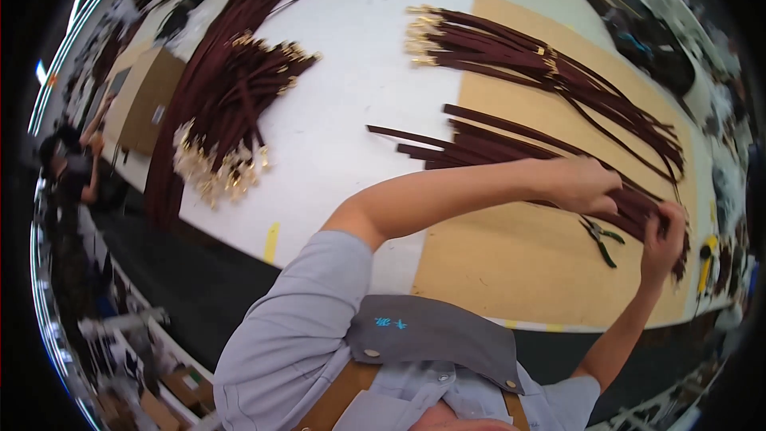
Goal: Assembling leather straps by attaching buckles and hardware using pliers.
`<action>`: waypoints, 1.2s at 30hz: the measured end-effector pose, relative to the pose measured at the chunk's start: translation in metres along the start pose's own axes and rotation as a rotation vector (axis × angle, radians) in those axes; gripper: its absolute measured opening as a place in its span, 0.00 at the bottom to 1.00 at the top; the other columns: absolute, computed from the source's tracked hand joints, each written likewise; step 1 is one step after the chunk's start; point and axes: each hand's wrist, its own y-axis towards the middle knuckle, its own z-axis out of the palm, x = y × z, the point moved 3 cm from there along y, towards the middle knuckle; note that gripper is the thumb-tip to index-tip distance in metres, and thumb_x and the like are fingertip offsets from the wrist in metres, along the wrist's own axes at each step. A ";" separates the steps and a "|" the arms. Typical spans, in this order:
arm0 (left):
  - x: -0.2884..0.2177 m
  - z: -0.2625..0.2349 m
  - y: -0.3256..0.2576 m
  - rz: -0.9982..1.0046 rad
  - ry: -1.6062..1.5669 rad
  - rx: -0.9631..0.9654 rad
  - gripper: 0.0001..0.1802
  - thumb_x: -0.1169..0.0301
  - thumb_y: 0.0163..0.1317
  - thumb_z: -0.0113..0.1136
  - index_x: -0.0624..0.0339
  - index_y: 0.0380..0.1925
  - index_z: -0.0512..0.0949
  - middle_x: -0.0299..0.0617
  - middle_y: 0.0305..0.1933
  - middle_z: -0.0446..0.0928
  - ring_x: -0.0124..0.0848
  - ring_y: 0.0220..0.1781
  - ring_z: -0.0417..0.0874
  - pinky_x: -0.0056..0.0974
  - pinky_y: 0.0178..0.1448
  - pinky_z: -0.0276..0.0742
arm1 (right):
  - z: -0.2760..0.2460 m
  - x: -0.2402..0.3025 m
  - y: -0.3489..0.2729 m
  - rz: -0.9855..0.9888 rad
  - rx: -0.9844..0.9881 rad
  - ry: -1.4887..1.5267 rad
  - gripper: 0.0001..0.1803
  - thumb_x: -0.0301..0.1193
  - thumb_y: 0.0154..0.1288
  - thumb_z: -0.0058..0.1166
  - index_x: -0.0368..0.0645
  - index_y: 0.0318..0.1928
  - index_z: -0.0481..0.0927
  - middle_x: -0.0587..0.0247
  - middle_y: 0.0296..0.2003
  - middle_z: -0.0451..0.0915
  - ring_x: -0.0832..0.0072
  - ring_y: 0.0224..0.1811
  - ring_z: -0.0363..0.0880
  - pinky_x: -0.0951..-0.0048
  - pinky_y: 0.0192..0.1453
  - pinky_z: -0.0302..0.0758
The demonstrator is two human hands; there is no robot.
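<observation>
Dark maroon straps (495, 142) lie in a long loose bundle across the tan part of the table, their left ends uneven. My left hand (586, 183) reaches over from the left with curled fingers closed on the straps. Close to their right end, my right hand (664, 239) is wrapped around the same bundle, with the thumb side toward the left hand. Between the two hands a short stretch of the bundle (634, 206) shows. Just below it, pliers (600, 241) with green handles rest spread on the table, touched by neither hand.
Behind the hands lies a tied strap bundle (511, 52) with gold-coloured metal ends. More straps (247, 84) with gold fittings are heaped at the left, near a cardboard box (148, 100). A yellow-handled tool (706, 263) sits at the right edge. Another person (76, 164) works far left.
</observation>
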 end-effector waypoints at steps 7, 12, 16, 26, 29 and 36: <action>0.027 -0.039 -0.100 -0.284 -0.342 0.071 0.20 0.56 0.64 0.58 0.66 0.39 0.81 0.40 0.23 0.75 0.29 0.26 0.76 0.35 0.30 0.70 | -0.059 -0.110 -0.052 0.425 0.014 0.035 0.20 0.16 0.68 0.39 0.35 0.58 0.74 0.52 0.52 0.76 0.62 0.52 0.76 0.68 0.59 0.72; 0.054 -0.061 -0.175 -0.490 -0.422 -0.060 0.17 0.60 0.68 0.54 0.62 0.42 0.82 0.29 0.22 0.70 0.20 0.24 0.65 0.28 0.29 0.63 | -0.155 -0.292 -0.094 0.502 0.201 -0.512 0.18 0.27 0.75 0.41 0.34 0.61 0.70 0.51 0.48 0.79 0.67 0.51 0.78 0.67 0.56 0.74; 0.059 -0.041 -0.201 -0.611 -0.412 -0.088 0.15 0.62 0.68 0.55 0.63 0.42 0.82 0.33 0.29 0.77 0.21 0.27 0.69 0.29 0.33 0.67 | -0.113 -0.255 -0.042 0.513 0.520 -0.768 0.29 0.21 0.60 0.55 0.33 0.63 0.67 0.42 0.58 0.73 0.50 0.62 0.70 0.59 0.66 0.66; 0.045 0.012 -0.194 -0.314 0.088 -0.254 0.12 0.67 0.61 0.64 0.65 0.38 0.78 0.46 0.36 0.80 0.39 0.37 0.80 0.39 0.43 0.76 | 0.154 0.125 -0.048 0.168 0.782 0.618 0.16 0.28 0.60 0.62 0.36 0.49 0.80 0.55 0.38 0.82 0.65 0.36 0.80 0.68 0.43 0.75; 0.053 -0.001 -0.230 -0.500 -0.080 -0.267 0.14 0.68 0.59 0.66 0.66 0.41 0.79 0.41 0.36 0.80 0.30 0.38 0.80 0.35 0.43 0.75 | 0.162 0.108 -0.056 0.289 0.715 0.555 0.14 0.21 0.56 0.63 0.36 0.44 0.84 0.64 0.27 0.74 0.76 0.30 0.70 0.77 0.37 0.68; 0.064 -0.006 -0.286 -0.732 -0.375 -0.402 0.13 0.76 0.57 0.66 0.64 0.42 0.80 0.35 0.39 0.79 0.24 0.43 0.78 0.31 0.51 0.74 | 0.172 0.089 -0.066 0.348 0.755 0.752 0.17 0.27 0.51 0.69 0.36 0.43 0.84 0.66 0.28 0.76 0.76 0.34 0.72 0.75 0.42 0.68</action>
